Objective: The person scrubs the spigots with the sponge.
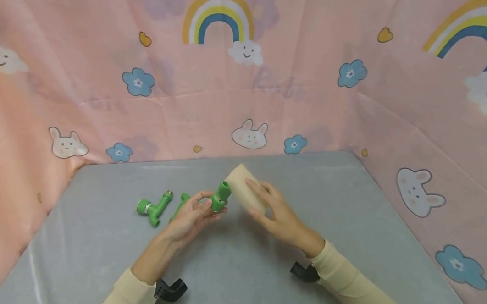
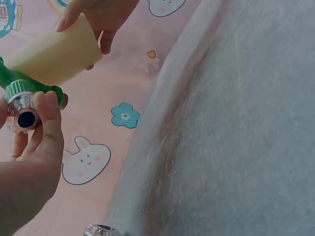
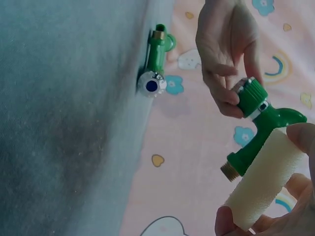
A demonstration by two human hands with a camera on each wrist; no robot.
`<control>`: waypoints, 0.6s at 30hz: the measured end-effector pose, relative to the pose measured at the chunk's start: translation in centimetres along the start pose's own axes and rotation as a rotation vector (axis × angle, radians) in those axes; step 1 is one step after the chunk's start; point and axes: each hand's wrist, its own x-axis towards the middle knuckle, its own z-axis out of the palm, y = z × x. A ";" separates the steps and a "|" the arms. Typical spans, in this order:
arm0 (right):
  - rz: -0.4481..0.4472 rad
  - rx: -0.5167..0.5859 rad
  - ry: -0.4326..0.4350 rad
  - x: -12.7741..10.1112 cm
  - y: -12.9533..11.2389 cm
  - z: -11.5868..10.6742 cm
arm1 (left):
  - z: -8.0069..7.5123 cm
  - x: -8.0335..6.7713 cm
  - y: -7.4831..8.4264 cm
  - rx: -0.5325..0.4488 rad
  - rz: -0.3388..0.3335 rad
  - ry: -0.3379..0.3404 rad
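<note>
Left hand [image 1: 192, 220] gripping a green tap [image 1: 220, 200], right hand [image 1: 279, 216] holding a cream sponge [image 1: 243, 188] just beside it, both above a grey surface [image 1: 241, 276], second green tap [image 1: 154, 210] lying to the left.

Table [image 1: 87, 252]: grey top, spanning the lower frame. Cloth [image 1: 302, 11]: pink, printed, behind the table and along both sides, with soft creases.

Prints on the cloth, head view:
- Rainbow [image 1: 217, 5], upper centre, with smiling cloud [image 1: 245, 53] at its right foot; two further rainbows, upper left and upper right, each cut by the frame edge.
- Blue flowers [image 1: 138, 82], five, white-centred; one at lower right.
- Rabbit heads [image 1: 250, 135], white, three: left, centre, and right, the last turned sideways.
- Hearts [image 1: 385, 35], small, orange-yellow.
- Lettering [image 1: 279, 83], faint, right of centre; wording illegible.
</note>
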 end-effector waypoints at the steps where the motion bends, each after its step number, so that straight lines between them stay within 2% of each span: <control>1: 0.004 0.004 0.000 0.0 -0.1 0.1 | 0.0 0.0 0.0 0.004 0.001 -0.004; 5: 0.011 0.012 0.001 -0.1 -0.2 0.1 | 0.0 -0.1 0.1 0.026 -0.011 -0.012; 13: 0.060 -0.041 0.010 -0.1 0.3 0.0 | 0.0 -0.1 0.2 0.050 0.013 -0.098; 18: 0.091 -0.088 0.033 -0.1 1.1 -0.1 | 0.0 -0.1 0.0 0.031 0.010 -0.089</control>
